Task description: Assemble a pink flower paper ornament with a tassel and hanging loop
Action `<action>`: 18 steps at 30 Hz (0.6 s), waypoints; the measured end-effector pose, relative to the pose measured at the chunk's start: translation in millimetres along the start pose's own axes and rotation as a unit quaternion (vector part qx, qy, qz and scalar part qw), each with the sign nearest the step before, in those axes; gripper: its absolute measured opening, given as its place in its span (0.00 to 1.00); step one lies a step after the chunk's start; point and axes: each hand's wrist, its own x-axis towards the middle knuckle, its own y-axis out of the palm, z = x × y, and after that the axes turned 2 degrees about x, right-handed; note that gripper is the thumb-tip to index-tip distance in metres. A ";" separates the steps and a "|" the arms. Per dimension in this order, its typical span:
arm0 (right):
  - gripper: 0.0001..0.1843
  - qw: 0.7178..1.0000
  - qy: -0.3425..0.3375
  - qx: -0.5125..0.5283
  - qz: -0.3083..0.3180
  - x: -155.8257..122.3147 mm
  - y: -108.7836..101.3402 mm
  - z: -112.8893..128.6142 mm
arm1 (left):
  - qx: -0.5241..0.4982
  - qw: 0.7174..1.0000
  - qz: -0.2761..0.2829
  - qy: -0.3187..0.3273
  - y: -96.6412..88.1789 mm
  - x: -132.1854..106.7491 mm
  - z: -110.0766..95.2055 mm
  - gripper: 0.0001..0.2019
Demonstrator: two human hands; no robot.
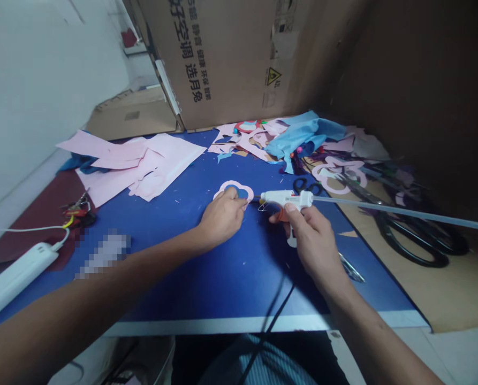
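My left hand [225,215] is closed, its fingertips pressed on a pink flower-shaped cutout [247,189] that has a blue shape in its middle. The hand hides much of the cutout, which lies on the blue tabletop. In my right hand [317,232] is a white hot glue gun [277,197] with an orange trigger, gripped by its handle. Its nozzle points left, close to the cutout's right edge; whether it touches I cannot tell. A long clear glue stick [403,210] sticks out of the gun's back.
Pink sheets [158,160] lie at the back left, above a white power strip [20,278]. Blue fabric [303,136] and scraps are heaped at the back. Small scissors [315,188] and large black-handled shears [407,248] lie right. A cardboard panel [239,64] stands behind.
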 end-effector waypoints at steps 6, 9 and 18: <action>0.27 1.000 -0.010 0.017 0.000 0.4 -0.4 -4.7 | -0.002 1.000 0.018 -0.002 -2.0 3.9 1.8 0.17; 0.27 1.000 -0.008 0.021 0.000 0.7 -1.1 -4.3 | -0.029 1.000 0.001 -0.007 -5.8 4.0 4.7 0.14; 0.28 1.000 0.007 0.006 -0.011 -0.7 -3.5 3.1 | -0.029 0.984 0.029 0.172 -10.7 -12.7 39.5 0.22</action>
